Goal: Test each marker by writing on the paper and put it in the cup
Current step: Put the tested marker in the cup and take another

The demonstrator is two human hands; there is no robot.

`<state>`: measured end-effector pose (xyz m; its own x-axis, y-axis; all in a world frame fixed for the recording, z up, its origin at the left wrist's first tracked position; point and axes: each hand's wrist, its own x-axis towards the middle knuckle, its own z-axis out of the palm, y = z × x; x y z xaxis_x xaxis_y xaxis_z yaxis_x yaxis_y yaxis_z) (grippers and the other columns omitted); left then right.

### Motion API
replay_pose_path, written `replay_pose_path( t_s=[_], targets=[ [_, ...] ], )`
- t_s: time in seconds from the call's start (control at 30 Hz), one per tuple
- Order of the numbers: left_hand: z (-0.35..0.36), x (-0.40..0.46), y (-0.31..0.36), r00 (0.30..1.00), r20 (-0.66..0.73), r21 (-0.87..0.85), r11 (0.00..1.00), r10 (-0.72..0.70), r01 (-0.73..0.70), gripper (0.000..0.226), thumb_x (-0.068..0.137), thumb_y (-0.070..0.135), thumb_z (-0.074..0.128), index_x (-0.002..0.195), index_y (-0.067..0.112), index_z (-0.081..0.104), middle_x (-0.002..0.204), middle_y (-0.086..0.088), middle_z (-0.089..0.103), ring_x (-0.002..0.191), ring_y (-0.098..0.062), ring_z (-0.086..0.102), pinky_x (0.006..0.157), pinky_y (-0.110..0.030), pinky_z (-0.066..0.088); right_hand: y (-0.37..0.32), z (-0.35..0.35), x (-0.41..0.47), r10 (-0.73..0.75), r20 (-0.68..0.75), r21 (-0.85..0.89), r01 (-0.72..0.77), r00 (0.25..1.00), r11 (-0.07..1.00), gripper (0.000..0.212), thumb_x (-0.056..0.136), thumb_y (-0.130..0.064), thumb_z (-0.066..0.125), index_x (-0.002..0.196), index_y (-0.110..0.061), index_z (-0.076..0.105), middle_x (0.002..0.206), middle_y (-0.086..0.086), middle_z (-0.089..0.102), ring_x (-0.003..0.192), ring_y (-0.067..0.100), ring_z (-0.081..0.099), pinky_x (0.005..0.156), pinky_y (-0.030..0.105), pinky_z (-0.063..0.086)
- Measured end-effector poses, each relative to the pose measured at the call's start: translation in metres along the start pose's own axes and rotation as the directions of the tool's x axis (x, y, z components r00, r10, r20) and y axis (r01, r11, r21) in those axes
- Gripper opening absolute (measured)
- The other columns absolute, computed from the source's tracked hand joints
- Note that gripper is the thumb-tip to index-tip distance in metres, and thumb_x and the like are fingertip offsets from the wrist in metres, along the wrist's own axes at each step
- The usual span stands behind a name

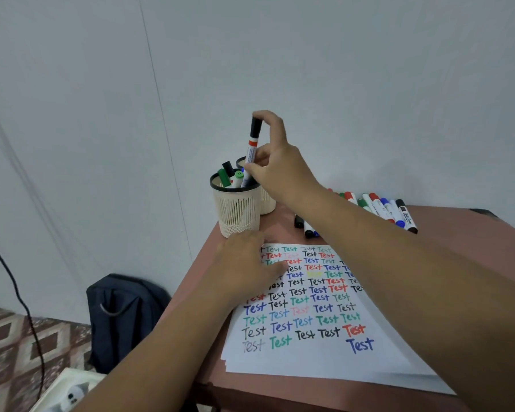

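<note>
A person's right hand [275,162] holds a capped marker [252,150] upright over the near cup [236,203], index finger on top of its black cap, thumb and other fingers pinching the white barrel; the marker's lower end dips inside the cup's black rim. Already standing in that cup are a green marker [224,177], a black-capped one [228,168] and a white one with a green end [238,178]. A second cup [267,203] stands just behind the first, largely hidden by the hand. The left hand [250,263] lies flat, fingers relaxed, on the upper left corner of the paper [309,361], which sits just in front of the near cup and is covered with rows of the word "Test" in black, blue, green and red. To the right of the cups, a row of markers [384,208] lies on the reddish table [464,230], and two or three more [305,226] lie closer to the cups, partly hidden by the right forearm. Left of the table, a dark backpack [125,316] rests against the wall.
</note>
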<state>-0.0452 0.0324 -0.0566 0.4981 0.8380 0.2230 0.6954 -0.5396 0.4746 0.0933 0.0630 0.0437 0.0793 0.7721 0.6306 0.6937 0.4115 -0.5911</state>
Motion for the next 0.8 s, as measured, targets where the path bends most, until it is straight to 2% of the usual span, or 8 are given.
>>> replay_pose_path(
  t_s=[0.13, 0.27, 0.37, 0.43, 0.53, 0.63, 0.73, 0.8],
  targets=[
    [-0.001, 0.0, 0.0, 1.0, 0.006, 0.001, 1.0, -0.002, 0.002, 0.054, 0.081, 0.063, 0.066, 0.128, 0.039, 0.057, 0.12, 0.015, 0.059, 0.112, -0.01, 0.054, 0.1, -0.042, 0.047, -0.001, -0.001, -0.001, 0.063, 0.099, -0.086, -0.055, 0.993, 0.995, 0.032, 0.102, -0.02, 0.058, 0.132, -0.029, 0.059, 0.099, -0.009, 0.075, 0.095, 0.007, 0.065, 0.087, 0.024, 0.052],
    [-0.001, 0.0, -0.001, 1.0, 0.014, 0.006, 1.0, 0.0, 0.0, 0.055, 0.081, 0.066, 0.065, 0.13, 0.041, 0.056, 0.123, 0.016, 0.058, 0.115, -0.01, 0.053, 0.101, -0.043, 0.047, 0.003, -0.01, -0.004, 0.07, 0.044, -0.025, -0.069, 0.997, 0.997, 0.032, 0.105, -0.02, 0.052, 0.134, -0.026, 0.064, 0.106, -0.009, 0.07, 0.098, 0.009, 0.061, 0.076, 0.002, 0.041],
    [-0.002, 0.0, 0.0, 1.0, 0.017, 0.013, 1.0, -0.015, 0.015, 0.058, 0.084, 0.063, 0.066, 0.135, 0.039, 0.053, 0.132, 0.014, 0.056, 0.123, -0.012, 0.049, 0.106, -0.043, 0.044, 0.016, -0.027, -0.007, 0.113, 0.048, -0.101, -0.108, 0.992, 0.989, 0.03, 0.106, -0.018, 0.051, 0.132, -0.024, 0.065, 0.112, -0.004, 0.071, 0.091, 0.011, 0.063, 0.069, -0.001, 0.039],
    [-0.003, -0.001, 0.002, 1.0, 0.012, 0.03, 0.999, -0.016, 0.016, 0.058, 0.085, 0.061, 0.066, 0.137, 0.038, 0.052, 0.134, 0.013, 0.055, 0.125, -0.012, 0.047, 0.108, -0.044, 0.041, 0.03, -0.041, -0.012, 0.159, 0.151, -0.268, -0.115, 0.976, 0.957, 0.029, 0.107, -0.016, 0.05, 0.128, -0.025, 0.068, 0.124, -0.004, 0.069, 0.092, 0.005, 0.063, 0.07, 0.002, 0.039],
    [-0.004, -0.003, 0.004, 1.0, 0.0, 0.045, 0.999, -0.014, 0.014, 0.058, 0.087, 0.06, 0.065, 0.138, 0.037, 0.051, 0.136, 0.013, 0.054, 0.127, -0.013, 0.046, 0.11, -0.043, 0.039, 0.047, -0.054, -0.023, 0.3, 0.32, -0.538, -0.089, 0.899, 0.839, 0.031, 0.106, -0.019, 0.052, 0.13, -0.028, 0.068, 0.137, -0.001, 0.063, 0.121, 0.017, 0.059, 0.096, 0.024, 0.046],
    [-0.005, -0.003, 0.005, 1.0, 0.015, 0.08, 0.997, -0.009, 0.008, 0.056, 0.088, 0.061, 0.062, 0.137, 0.035, 0.055, 0.137, 0.011, 0.052, 0.128, -0.013, 0.043, 0.109, -0.039, 0.037, 0.059, -0.052, -0.029, 0.397, 0.369, -0.671, -0.054, 0.84, 0.739, 0.031, 0.103, -0.032, 0.057, 0.133, -0.032, 0.067, 0.138, -0.002, 0.062, 0.127, 0.018, 0.053, 0.103, 0.035, 0.047],
    [-0.005, -0.003, 0.004, 1.0, 0.023, 0.075, 0.997, -0.005, 0.003, 0.053, 0.088, 0.061, 0.061, 0.134, 0.035, 0.058, 0.138, 0.013, 0.05, 0.129, -0.012, 0.04, 0.11, -0.038, 0.036, 0.062, -0.043, -0.033, 0.452, 0.384, -0.757, -0.006, 0.805, 0.654, 0.035, 0.1, -0.04, 0.059, 0.134, -0.036, 0.066, 0.133, 0.005, 0.061, 0.129, 0.023, 0.048, 0.099, 0.042, 0.049],
    [-0.005, -0.003, 0.004, 1.0, 0.022, 0.073, 0.997, -0.007, 0.006, 0.052, 0.088, 0.061, 0.061, 0.133, 0.035, 0.058, 0.137, 0.013, 0.05, 0.129, -0.012, 0.04, 0.11, -0.038, 0.035, 0.063, -0.036, -0.033, 0.457, 0.407, -0.809, 0.079, 0.791, 0.582, 0.03, 0.099, -0.037, 0.058, 0.126, -0.03, 0.07, 0.118, 0.008, 0.061, 0.119, 0.027, 0.049, 0.087, 0.04, 0.047]
  ],
)
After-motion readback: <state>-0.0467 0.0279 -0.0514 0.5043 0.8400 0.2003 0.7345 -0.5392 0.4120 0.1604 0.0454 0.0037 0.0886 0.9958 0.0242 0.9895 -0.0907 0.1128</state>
